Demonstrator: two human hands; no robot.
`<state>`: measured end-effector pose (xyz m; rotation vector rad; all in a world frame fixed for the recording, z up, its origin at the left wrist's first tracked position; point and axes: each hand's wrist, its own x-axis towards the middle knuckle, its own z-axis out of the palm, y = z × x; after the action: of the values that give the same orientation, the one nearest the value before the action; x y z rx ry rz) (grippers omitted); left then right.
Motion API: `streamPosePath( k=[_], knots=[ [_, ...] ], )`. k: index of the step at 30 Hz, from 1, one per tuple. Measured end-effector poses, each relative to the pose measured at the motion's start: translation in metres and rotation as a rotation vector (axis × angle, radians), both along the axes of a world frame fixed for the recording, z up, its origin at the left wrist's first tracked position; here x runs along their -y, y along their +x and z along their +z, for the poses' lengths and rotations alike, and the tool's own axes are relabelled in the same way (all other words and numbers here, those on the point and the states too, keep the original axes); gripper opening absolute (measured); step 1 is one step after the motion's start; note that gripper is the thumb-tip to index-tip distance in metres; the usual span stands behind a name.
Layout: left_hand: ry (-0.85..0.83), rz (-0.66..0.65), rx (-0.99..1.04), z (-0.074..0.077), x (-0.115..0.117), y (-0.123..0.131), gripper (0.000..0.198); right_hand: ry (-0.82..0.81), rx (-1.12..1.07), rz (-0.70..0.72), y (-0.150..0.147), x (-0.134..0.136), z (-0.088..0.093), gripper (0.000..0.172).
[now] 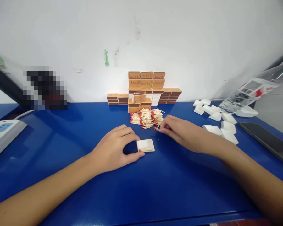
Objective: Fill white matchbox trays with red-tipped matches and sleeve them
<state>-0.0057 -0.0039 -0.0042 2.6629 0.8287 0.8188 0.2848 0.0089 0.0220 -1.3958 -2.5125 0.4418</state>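
Observation:
A small white matchbox tray lies on the blue table, with a match or two along its near side. My left hand grips the tray's left end between thumb and fingers. Just right of the pile of red-headed matches, my right hand pinches a match, its red head pointing left. Directly behind the pile stand yellow-brown matchboxes, stacked up against the wall.
Several loose white trays lie on the right, beside a clear plastic bottle and a dark phone. On the left are a white power strip and a pixelated dark object. A white wall rises behind.

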Motion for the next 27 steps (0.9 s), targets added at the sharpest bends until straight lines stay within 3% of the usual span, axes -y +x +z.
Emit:
streamPosePath(
  k=[5,9,18,27],
  knots=[
    [0.001,0.004,0.002,0.000,0.000,0.000,0.024,-0.045,-0.102,0.082,-0.028,0.023,0.011,0.019],
    [0.014,-0.008,0.009,0.001,0.000,0.000,0.024,0.014,-0.006,0.161,-0.041,0.031,0.004,0.014],
    [0.023,-0.013,0.012,0.000,-0.001,0.002,0.023,0.080,0.051,0.196,-0.044,0.030,-0.005,0.014],
    [0.031,-0.011,0.014,0.002,0.001,0.002,0.024,0.007,-0.025,0.195,-0.041,0.032,-0.002,0.019]
  ],
)
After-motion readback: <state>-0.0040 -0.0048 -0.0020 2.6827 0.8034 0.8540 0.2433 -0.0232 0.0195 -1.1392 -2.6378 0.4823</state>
